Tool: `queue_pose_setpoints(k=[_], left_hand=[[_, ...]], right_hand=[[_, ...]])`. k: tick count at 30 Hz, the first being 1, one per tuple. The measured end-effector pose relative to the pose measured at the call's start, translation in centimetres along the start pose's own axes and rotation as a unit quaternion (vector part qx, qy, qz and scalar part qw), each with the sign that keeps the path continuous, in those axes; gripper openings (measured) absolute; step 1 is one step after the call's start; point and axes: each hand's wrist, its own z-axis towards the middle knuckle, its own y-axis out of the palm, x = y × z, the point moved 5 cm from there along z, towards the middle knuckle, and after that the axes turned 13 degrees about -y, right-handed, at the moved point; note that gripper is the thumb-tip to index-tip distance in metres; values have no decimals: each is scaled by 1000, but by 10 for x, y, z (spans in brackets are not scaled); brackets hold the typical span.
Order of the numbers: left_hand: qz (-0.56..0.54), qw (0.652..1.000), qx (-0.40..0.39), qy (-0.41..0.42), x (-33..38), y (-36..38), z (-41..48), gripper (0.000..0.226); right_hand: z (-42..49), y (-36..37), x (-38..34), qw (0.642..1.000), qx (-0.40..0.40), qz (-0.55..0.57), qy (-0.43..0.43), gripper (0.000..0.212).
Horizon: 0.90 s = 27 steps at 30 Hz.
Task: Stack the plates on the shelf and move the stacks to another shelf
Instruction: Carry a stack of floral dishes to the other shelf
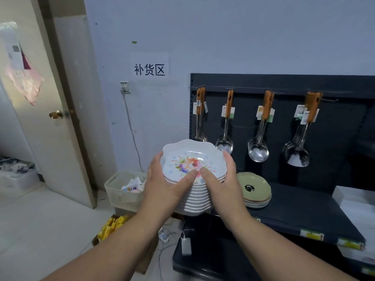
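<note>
Left hand (162, 179) and right hand (221, 179) clamp the plate stack (192, 191), fingers curled around its sides, thumbs on top.

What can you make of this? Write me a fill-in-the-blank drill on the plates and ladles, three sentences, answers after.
1. The left hand and right hand hold the white stack, whose top plate bears a ____ print.
2. The other stack, on the shelf, has a ____ plate on top.
3. ____ bunches of ladles hang on the panel.

Missing words: flower; green; four.
</note>
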Motion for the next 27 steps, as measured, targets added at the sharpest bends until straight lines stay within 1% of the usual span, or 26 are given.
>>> queue_pose_setpoints(k=[4,6,11,14,15,18,21,25,27], left_hand=[[-4,999,-40,11,-7,2,64,98],[-9,998,-59,19,-11,8,90,95],[-22,995,-101,18,-23,37,141,92],[-26,993,-112,5,-32,61,166,91],[-25,993,-115,3,-36,70,174,90],[-27,992,-120,-9,-46,97,193,88],[-38,992,-117,-21,-54,122,207,88],[-61,989,-127,-45,-74,156,225,95],[-82,985,-139,-58,-86,172,234,99]], right_hand=[[37,31,22,999,38,-15,16,83],[52,39,32,998,54,-22,18,82],[87,46,60,996,81,-29,25,74],[108,42,84,995,91,-28,42,74],[116,40,93,994,91,-32,48,71],[135,31,121,994,82,-44,64,53],[154,24,151,992,78,-45,86,48],[173,20,188,994,76,-23,70,39],[179,17,203,995,75,-32,64,41]])
